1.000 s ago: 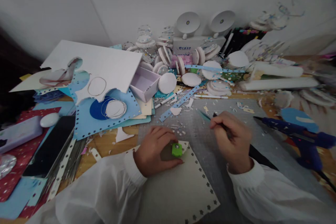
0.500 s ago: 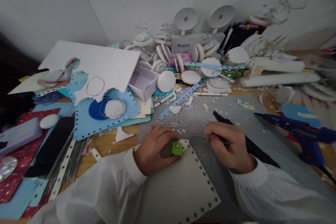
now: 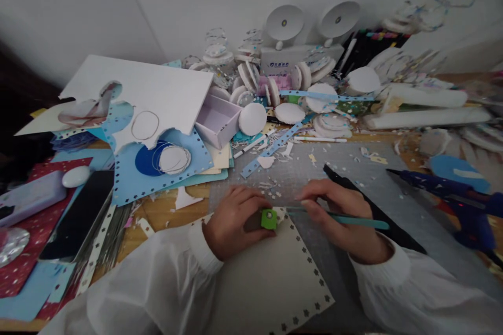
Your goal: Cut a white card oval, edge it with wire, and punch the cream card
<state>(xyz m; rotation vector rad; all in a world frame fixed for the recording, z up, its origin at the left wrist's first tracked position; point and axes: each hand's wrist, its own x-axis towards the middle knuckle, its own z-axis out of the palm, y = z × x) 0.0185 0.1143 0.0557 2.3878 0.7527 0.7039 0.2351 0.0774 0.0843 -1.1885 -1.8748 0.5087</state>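
Note:
My left hand (image 3: 236,222) is closed around a small green craft punch (image 3: 269,219), resting on a cream sheet of card (image 3: 255,288). Flower-shaped holes run along that card's right and lower edges, and a pale scrap sits beside the punch. To its right, my right hand (image 3: 341,220) grips a slim teal pointed tool (image 3: 359,221). The tool's thin tip points left toward the punch, and its rounded end extends past my knuckles. Beneath my right hand a long black object (image 3: 401,238) lies slanted on the grey cutting mat (image 3: 318,267).
A blue glue gun (image 3: 451,196) lies at the right. Behind the mat are white discs (image 3: 252,119), punched blue strips and paper scraps. At left are a cut white board (image 3: 157,81), a lilac box (image 3: 218,120), blue card (image 3: 129,186) and a black phone (image 3: 78,220).
My right hand's fingers have extended, and the teal tool now shows along its length with its end pointing right. My left hand stays on the punch. The whole view has shifted slightly.

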